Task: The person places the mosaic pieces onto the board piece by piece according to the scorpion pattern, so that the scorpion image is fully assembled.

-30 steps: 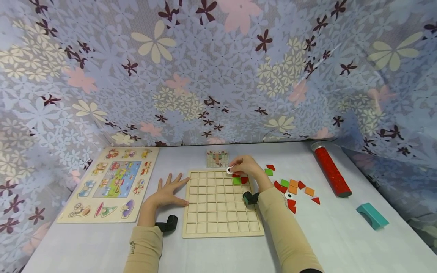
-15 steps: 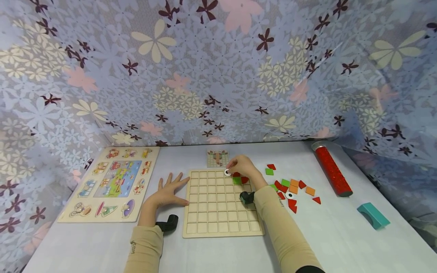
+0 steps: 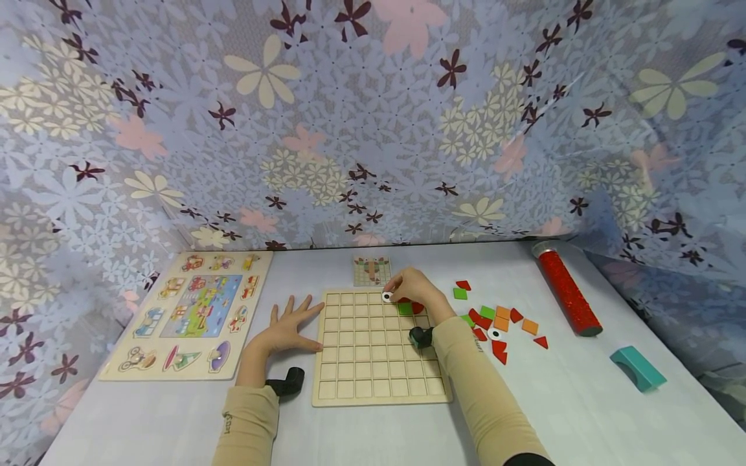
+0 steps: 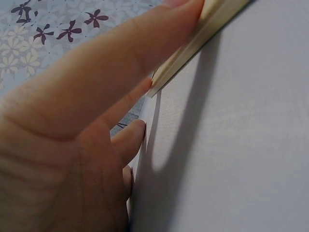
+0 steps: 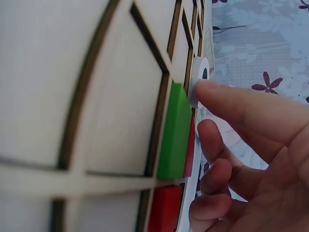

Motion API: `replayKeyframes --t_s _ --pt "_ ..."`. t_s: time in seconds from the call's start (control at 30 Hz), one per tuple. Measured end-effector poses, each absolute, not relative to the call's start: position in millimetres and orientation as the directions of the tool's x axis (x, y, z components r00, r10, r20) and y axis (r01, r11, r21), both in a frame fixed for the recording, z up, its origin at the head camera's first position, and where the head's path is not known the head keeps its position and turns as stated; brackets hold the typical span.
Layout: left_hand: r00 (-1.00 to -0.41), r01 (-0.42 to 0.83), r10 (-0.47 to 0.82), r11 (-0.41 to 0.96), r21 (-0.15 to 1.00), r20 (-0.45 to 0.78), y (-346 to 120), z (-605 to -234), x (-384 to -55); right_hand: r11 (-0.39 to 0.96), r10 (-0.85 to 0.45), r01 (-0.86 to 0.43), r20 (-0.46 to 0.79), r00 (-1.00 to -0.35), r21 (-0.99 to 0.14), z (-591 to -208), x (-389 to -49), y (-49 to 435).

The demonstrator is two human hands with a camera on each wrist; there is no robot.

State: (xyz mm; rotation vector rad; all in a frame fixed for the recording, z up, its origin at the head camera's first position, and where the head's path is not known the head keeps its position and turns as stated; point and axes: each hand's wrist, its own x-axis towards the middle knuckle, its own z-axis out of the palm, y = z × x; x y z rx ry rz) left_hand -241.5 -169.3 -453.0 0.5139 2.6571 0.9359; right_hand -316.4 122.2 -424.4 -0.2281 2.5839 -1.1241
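A square wooden grid board [image 3: 373, 372] lies at the middle of the table. My left hand [image 3: 285, 331] is spread flat at its left side, thumb and index fingertip right at the edge; the thumb [image 4: 111, 72] meets the board's side in the left wrist view. At the board's top row, my right hand [image 3: 416, 288] holds a round white eye tile [image 3: 387, 297] with its fingertips. The right wrist view shows one fingertip against the eye tile [image 5: 199, 77], the other fingers curled. Beside it on the board sit a green tile [image 5: 175, 135] and red tiles [image 5: 165, 208].
A small pattern card [image 3: 371, 272] lies behind the board. Loose green, red and orange tiles [image 3: 502, 314] and another eye tile [image 3: 494, 334] are scattered at right. Farther right are a red glitter tube [image 3: 568, 293] and a teal arch block [image 3: 637, 369]. A picture puzzle [image 3: 201, 307] lies at left.
My right hand has shifted slightly left and toward me with the eye tile, down to the board's top row. The left hand stays at the board's edge.
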Motion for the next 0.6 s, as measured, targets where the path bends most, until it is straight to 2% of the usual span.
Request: replayKeyframes --t_s 0.37,0.6 --pt "-0.896 0.24 0.422 0.722 0.649 -0.138 -169.8 -452.6 -241.2 0.728 -0.264 -0.035 -0.232 -0.936 -0.685 -420.0 -315.8 121.4" --pt "-0.899 0.245 0.417 0.734 0.633 -0.136 -170.4 -456.0 -243.3 0.671 -0.282 -0.026 -0.223 -0.933 -0.741 -417.6 -314.0 124.7"
